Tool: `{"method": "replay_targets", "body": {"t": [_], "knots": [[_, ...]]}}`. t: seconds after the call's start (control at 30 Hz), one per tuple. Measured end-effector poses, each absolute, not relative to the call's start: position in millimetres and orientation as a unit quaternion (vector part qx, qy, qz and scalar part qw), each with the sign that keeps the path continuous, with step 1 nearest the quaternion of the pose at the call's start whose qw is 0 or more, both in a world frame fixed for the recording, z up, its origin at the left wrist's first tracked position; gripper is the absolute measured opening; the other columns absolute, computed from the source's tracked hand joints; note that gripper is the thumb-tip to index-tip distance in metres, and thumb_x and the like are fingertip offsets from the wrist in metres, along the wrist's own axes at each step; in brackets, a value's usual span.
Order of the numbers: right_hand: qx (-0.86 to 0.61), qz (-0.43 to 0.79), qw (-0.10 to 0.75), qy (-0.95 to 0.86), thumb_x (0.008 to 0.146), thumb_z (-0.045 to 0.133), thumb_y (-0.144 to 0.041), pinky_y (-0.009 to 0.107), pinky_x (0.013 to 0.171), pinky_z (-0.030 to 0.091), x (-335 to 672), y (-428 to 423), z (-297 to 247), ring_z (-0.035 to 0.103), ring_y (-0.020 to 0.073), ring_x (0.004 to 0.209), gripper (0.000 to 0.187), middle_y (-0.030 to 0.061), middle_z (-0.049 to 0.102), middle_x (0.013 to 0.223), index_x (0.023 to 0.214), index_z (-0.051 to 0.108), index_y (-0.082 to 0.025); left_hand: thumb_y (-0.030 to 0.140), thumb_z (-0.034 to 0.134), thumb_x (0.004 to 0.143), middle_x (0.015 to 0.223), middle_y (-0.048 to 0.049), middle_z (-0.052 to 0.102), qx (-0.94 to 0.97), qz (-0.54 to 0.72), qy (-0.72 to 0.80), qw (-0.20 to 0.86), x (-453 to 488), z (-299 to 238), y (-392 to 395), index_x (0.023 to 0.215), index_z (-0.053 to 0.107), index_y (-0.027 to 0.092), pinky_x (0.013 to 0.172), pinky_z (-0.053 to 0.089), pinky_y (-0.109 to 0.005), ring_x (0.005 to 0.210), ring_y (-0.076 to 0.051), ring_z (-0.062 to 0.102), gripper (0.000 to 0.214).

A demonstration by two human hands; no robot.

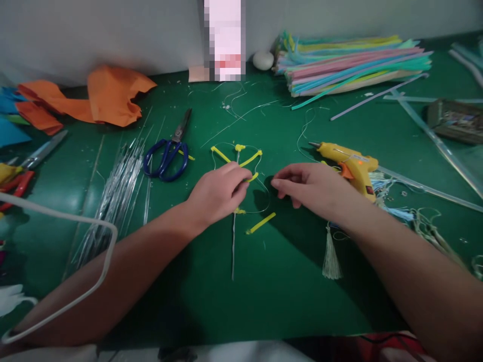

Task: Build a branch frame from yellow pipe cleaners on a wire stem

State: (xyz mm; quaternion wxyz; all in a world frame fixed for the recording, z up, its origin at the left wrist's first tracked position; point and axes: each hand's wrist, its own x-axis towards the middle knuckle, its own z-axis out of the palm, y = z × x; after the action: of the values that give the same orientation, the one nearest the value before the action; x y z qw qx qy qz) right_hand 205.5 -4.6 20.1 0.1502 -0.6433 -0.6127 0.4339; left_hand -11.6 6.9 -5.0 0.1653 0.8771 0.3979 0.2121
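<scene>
My left hand [222,193] is closed, thumb against fingers, on a short yellow pipe cleaner piece [254,177]. It rests over a thin wire ring [268,196] with yellow pipe cleaner spokes [250,160] and a straight wire stem [233,251] running down from it. The hand hides the ring's middle and left side. To the right of the ring, my right hand [307,188] is held in a pinch; anything between its fingertips is too small to make out. A loose yellow pipe cleaner piece [262,222] lies on the table below the ring.
Blue-handled scissors [166,156] and a bundle of wires [116,191] lie left. A yellow glue gun [349,158] sits behind my right hand, near a tassel [332,256]. Bundled pipe cleaners [354,65] and orange paper [113,95] line the back. A white cable [109,251] crosses my left forearm.
</scene>
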Motion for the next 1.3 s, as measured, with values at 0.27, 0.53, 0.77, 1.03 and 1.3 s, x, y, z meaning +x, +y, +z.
{"method": "replay_targets", "body": {"t": [0.27, 0.53, 0.77, 1.03, 1.3], "knots": [[-0.635, 0.264, 0.151, -0.710, 0.081, 0.066, -0.034, 0.028, 0.056, 0.034, 186.4, -10.7, 10.7, 0.056, 0.0155, 0.064, 0.022, 0.0007, 0.068, 0.075, 0.097, 0.073, -0.021, 0.016, 0.051, 0.092, 0.085, -0.0043, 0.064, 0.874, 0.214, 0.405, 0.159, -10.2, -5.5, 7.1, 0.098, 0.067, 0.015, 0.062, 0.042, -0.026, 0.070, -0.013, 0.057, 0.017], [-0.648, 0.277, 0.172, -0.688, 0.079, 0.060, -0.025, 0.029, 0.058, 0.036, 186.6, -9.9, 6.6, 0.058, 0.0168, 0.067, 0.013, 0.0019, 0.070, 0.077, 0.086, 0.071, -0.020, 0.018, 0.052, 0.093, 0.089, -0.0044, 0.068, 0.881, 0.211, 0.407, 0.117, -9.0, -4.6, 5.4, 0.100, 0.067, 0.016, 0.059, 0.041, -0.025, 0.066, -0.011, 0.056, 0.017], [-0.629, 0.361, 0.287, -0.626, 0.077, 0.062, -0.027, 0.027, 0.056, 0.041, 186.5, -12.6, 4.9, 0.058, 0.0140, 0.061, 0.009, 0.0003, 0.067, 0.069, 0.080, 0.066, -0.019, 0.023, 0.053, 0.094, 0.090, -0.0037, 0.071, 0.889, 0.219, 0.400, 0.047, -6.9, -4.8, 5.4, 0.104, 0.068, 0.018, 0.060, 0.041, -0.027, 0.067, -0.013, 0.060, 0.019], [-0.582, 0.552, 0.349, -0.485, 0.075, 0.065, -0.020, 0.023, 0.044, 0.042, 187.7, -12.2, 8.2, 0.052, 0.0076, 0.042, 0.017, 0.0001, 0.070, 0.070, 0.092, 0.067, -0.017, 0.022, 0.054, 0.093, 0.089, -0.0028, 0.073, 0.897, 0.239, 0.372, -0.013, -6.3, -4.9, 6.8, 0.103, 0.068, 0.019, 0.061, 0.040, -0.030, 0.075, -0.017, 0.066, 0.017], [-0.556, 0.602, 0.388, -0.422, 0.073, 0.066, -0.016, 0.021, 0.039, 0.038, 190.1, -9.3, 6.7, 0.051, 0.0064, 0.038, 0.014, -0.0007, 0.070, 0.066, 0.085, 0.059, -0.018, 0.021, 0.054, 0.093, 0.089, -0.0032, 0.073, 0.901, 0.232, 0.367, -0.012, -4.8, -5.8, 7.4, 0.104, 0.068, 0.020, 0.062, 0.041, -0.030, 0.078, -0.018, 0.067, 0.018]]}}
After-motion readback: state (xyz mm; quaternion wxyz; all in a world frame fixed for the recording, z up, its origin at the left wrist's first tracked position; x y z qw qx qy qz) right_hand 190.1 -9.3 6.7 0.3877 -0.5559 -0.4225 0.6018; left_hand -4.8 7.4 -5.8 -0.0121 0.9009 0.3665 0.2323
